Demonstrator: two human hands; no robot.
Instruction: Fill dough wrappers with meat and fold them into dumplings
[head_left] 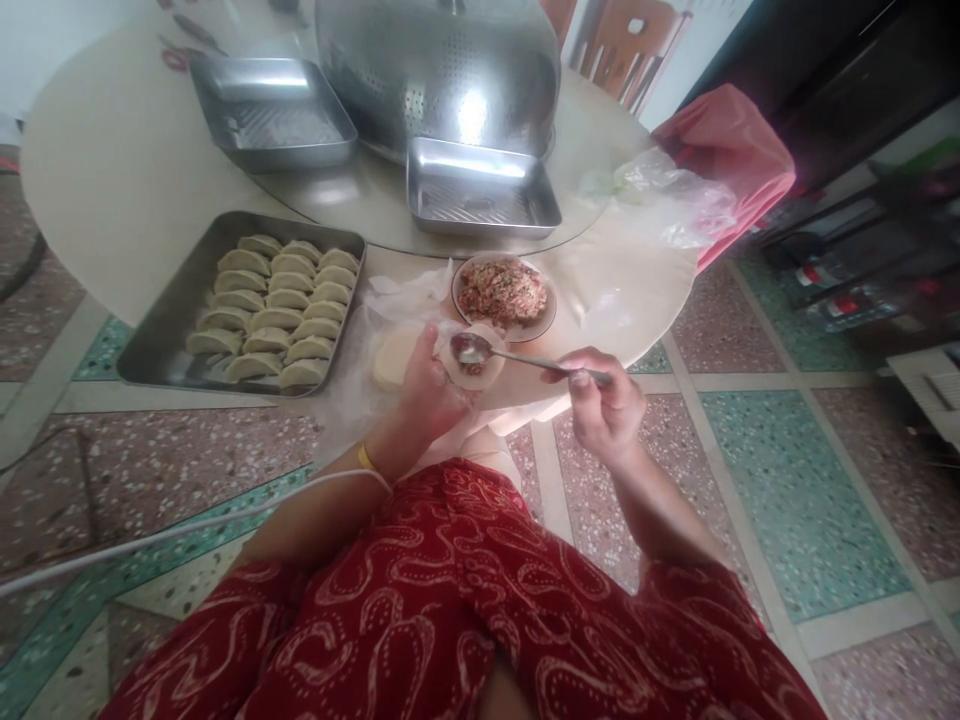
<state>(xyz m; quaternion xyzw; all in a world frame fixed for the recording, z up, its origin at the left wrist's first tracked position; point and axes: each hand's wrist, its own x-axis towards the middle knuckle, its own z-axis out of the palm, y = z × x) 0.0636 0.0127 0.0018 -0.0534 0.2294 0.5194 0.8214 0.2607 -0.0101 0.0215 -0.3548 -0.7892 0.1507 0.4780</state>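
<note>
A round dumpling wrapper (491, 374) rests in my left hand (435, 395), its thumb raised at the wrapper's left edge. Some meat filling lies on the wrapper, partly covered by the bowl of a metal spoon (517, 357). My right hand (606, 400) is closed around the spoon's handle. Just beyond the wrapper stands a plate of minced filling (502, 292). Left of my left hand, a stack of wrappers (395, 358) lies on thin plastic. Rows of folded dumplings (268, 310) fill much of the metal tray (161, 330) at the left.
Two more metal trays (274, 155) (484, 222) stand farther back, before a large perforated metal dome (435, 70). Red-handled scissors (176, 57) lie at the back left. A clear plastic bag (667, 195) and a red-covered chair (739, 150) are at the right. A white cable (187, 525) crosses my left forearm.
</note>
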